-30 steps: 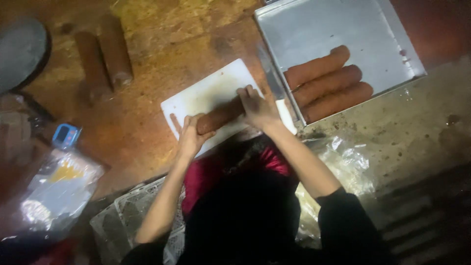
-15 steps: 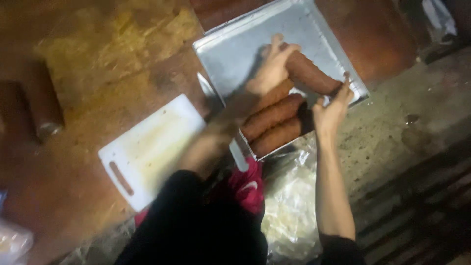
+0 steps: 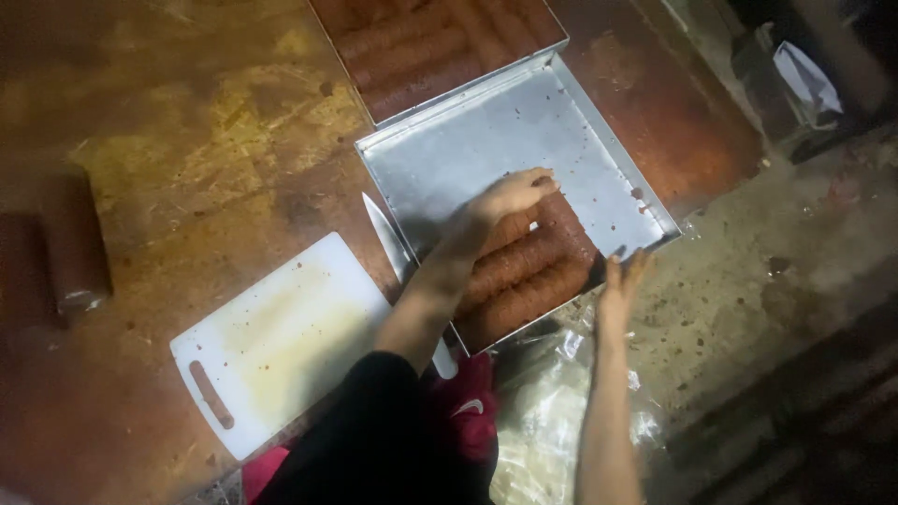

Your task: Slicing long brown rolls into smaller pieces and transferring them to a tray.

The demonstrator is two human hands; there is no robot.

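Note:
A square metal tray (image 3: pixel 524 131) lies on the brown wooden table. Several long brown rolls (image 3: pixel 533 276) lie side by side along its near edge. My left hand (image 3: pixel 510 196) rests on the farthest of these rolls, fingers laid over it. My right hand (image 3: pixel 622 281) is at the tray's near right corner, fingers spread, touching the end of the rolls and holding nothing. A white cutting board (image 3: pixel 281 341) with a handle slot lies to the left of the tray. A knife (image 3: pixel 383 229) lies between the board and the tray.
A second tray (image 3: pixel 440 47) full of brown rolls sits at the top. Two dark wrapped rolls (image 3: pixel 75 243) lie at the far left. A clear plastic bag (image 3: pixel 543 421) and red cloth (image 3: pixel 468 411) are near my body. Rough concrete floor is on the right.
Both hands carried a roll from the cutting board to the tray and set it by the others. The view has shifted, and the second tray now shows at the top.

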